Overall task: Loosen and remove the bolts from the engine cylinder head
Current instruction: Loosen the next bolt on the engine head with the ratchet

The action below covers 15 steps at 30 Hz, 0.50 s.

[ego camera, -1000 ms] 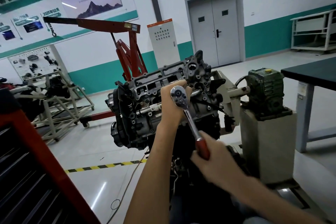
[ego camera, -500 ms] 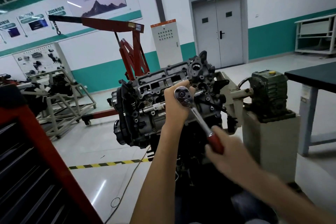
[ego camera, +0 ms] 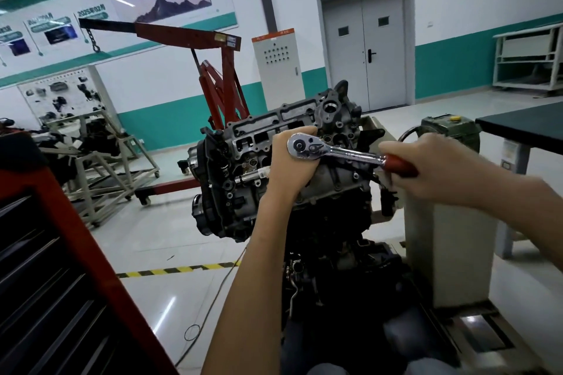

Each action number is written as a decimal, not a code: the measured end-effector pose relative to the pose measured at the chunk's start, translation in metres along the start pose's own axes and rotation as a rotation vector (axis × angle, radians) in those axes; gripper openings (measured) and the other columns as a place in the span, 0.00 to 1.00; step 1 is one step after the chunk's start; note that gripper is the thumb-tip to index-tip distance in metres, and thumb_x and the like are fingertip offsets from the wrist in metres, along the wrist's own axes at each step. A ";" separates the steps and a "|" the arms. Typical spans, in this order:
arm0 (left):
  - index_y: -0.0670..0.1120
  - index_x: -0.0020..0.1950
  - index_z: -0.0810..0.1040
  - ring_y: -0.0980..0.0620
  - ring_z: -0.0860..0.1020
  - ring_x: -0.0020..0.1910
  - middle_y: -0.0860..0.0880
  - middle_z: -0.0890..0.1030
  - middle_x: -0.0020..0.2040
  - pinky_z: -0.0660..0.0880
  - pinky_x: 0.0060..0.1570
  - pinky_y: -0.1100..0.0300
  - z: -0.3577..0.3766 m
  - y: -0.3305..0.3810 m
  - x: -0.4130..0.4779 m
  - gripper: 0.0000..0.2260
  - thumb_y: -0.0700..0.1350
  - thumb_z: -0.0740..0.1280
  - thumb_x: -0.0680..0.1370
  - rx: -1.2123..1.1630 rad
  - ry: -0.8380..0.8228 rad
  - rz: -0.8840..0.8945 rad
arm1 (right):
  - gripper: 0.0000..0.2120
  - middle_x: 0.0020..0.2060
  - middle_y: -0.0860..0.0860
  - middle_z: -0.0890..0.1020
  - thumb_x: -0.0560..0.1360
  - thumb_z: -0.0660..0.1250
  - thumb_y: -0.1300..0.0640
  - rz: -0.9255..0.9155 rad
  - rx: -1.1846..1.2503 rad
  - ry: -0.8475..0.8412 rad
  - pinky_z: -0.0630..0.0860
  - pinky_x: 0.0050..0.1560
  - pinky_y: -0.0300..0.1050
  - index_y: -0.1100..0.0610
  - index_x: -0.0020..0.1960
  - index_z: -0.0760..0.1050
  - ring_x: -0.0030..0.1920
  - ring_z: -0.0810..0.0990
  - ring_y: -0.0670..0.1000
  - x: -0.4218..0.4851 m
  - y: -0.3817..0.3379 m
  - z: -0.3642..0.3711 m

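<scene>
The cylinder head (ego camera: 256, 137) sits at the centre of the view on an engine carried by a stand, tipped so that its top face looks toward the person. The left grip (ego camera: 286, 170) is curled closed round the drive end of a ratchet wrench (ego camera: 335, 155), with the thumb at the top edge of the round ratchet head, steadying it against the casting; the bolt and socket beneath are hidden by the palm. The right grip (ego camera: 426, 167) is wrapped tight round the red handle (ego camera: 399, 165), which runs out from the ratchet head toward 4 o'clock. The casting looks heavy and rigid and will not give, and its bolts are probably tight at first. The pull therefore belongs far out on the red sleeve, which should offer better purchase than the slick chrome shank, while the other hand presses the socket square. A sudden release could throw knuckles into the hard ribs and bosses from 12 to 2 o'clock of the wrench. Toward 6 o'clock the swing is open above the dark lower engine. At 3 o'clock the green gearbox (ego camera: 451, 131) and stand pillar (ego camera: 447, 246) stand near the right hand and narrow the arc, with a dark worktop (ego camera: 524, 128) beyond. The red tool cabinet (ego camera: 45, 253) at 8 o'clock and engine hoist (ego camera: 219, 91) at 11 o'clock are well apart
</scene>
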<state>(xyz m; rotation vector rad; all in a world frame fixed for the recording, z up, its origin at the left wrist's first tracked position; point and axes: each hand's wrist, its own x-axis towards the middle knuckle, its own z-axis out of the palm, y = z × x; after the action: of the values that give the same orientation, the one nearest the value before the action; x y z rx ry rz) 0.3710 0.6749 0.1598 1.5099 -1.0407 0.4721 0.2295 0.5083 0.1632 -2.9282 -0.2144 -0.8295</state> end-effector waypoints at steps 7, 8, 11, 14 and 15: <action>0.33 0.29 0.65 0.57 0.59 0.27 0.45 0.61 0.28 0.56 0.28 0.63 0.011 -0.004 -0.007 0.15 0.29 0.63 0.75 -0.094 0.173 -0.038 | 0.10 0.25 0.46 0.70 0.70 0.68 0.61 0.320 0.515 0.198 0.67 0.26 0.36 0.52 0.46 0.69 0.21 0.68 0.42 -0.030 -0.080 0.089; 0.32 0.31 0.66 0.59 0.59 0.26 0.46 0.62 0.28 0.56 0.28 0.66 0.013 -0.003 -0.008 0.14 0.29 0.64 0.75 -0.106 0.204 -0.043 | 0.10 0.26 0.48 0.71 0.70 0.67 0.62 0.351 0.659 0.216 0.67 0.24 0.36 0.52 0.43 0.67 0.21 0.69 0.45 -0.029 -0.097 0.101; 0.32 0.34 0.70 0.63 0.62 0.25 0.51 0.63 0.28 0.60 0.30 0.73 0.015 -0.003 -0.009 0.11 0.29 0.64 0.76 -0.054 0.231 -0.029 | 0.12 0.27 0.53 0.73 0.72 0.65 0.64 0.366 0.943 0.281 0.72 0.25 0.41 0.51 0.40 0.66 0.24 0.72 0.49 -0.021 -0.133 0.124; 0.38 0.31 0.68 0.61 0.61 0.25 0.52 0.61 0.28 0.58 0.30 0.71 0.011 -0.003 -0.008 0.14 0.29 0.64 0.76 -0.044 0.186 -0.013 | 0.13 0.26 0.49 0.70 0.70 0.65 0.66 0.348 0.905 0.221 0.68 0.24 0.35 0.50 0.40 0.66 0.22 0.70 0.45 -0.023 -0.122 0.114; 0.38 0.30 0.66 0.61 0.60 0.25 0.50 0.61 0.27 0.57 0.29 0.68 0.007 -0.003 -0.008 0.16 0.29 0.64 0.76 -0.051 0.159 -0.008 | 0.13 0.25 0.48 0.70 0.70 0.66 0.65 0.315 0.815 0.175 0.66 0.23 0.33 0.50 0.41 0.65 0.22 0.69 0.45 -0.025 -0.108 0.103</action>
<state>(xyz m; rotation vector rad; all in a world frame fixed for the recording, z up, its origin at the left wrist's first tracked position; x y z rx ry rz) 0.3679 0.6709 0.1504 1.4071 -0.9155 0.5468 0.2446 0.6252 0.0681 -2.0503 -0.0507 -0.7159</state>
